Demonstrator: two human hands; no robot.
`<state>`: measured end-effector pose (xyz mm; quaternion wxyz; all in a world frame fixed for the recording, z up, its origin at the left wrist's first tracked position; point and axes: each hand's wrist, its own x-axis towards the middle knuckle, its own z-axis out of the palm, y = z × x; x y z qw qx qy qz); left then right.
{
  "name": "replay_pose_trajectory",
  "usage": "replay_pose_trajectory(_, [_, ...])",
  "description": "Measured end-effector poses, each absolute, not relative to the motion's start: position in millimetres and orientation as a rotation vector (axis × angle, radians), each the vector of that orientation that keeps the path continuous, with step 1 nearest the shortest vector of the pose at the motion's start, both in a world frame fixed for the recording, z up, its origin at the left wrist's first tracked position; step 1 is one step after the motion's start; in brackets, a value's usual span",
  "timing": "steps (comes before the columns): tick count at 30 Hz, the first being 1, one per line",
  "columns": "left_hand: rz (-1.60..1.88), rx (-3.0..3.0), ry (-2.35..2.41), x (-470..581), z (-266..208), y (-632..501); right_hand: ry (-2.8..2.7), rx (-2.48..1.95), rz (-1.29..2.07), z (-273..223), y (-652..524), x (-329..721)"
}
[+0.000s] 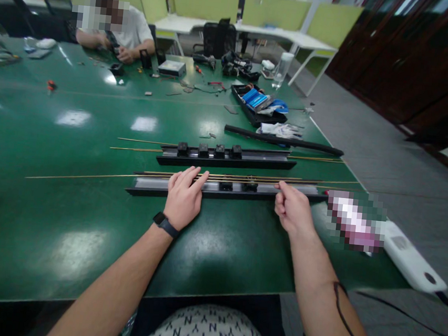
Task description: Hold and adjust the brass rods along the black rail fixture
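A long black channel (147, 191) with a pale inner strip lies across the table in front of me. Several thin brass-coloured rods (239, 178) run along its top, and one sticks far out to the left. My left hand (183, 198) rests with fingers stretched over the rods and the channel's left part. Toward the right end, my right hand (293, 206) has its fingers curled, with thumb and forefinger pinched at a rod. Between the hands, two small black blocks sit in the channel: a left block (226, 186) and a right block (251, 184).
Behind lies a second black channel (226, 163) with several black blocks and rods. Beyond are a black tube (282, 140), white gloves (281, 130) and a black tray (258, 119) with blue packets. A white power strip (413, 257) lies at right. Another person (122, 31) sits across the table.
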<state>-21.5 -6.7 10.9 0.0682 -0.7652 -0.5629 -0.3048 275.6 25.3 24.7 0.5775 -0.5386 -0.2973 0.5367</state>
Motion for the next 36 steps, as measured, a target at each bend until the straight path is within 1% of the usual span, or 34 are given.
replay_pose_trajectory(36, [-0.929, -2.306, -1.711, -21.7, 11.7, -6.6, -0.679, -1.276, 1.243, 24.1, 26.5, 275.8])
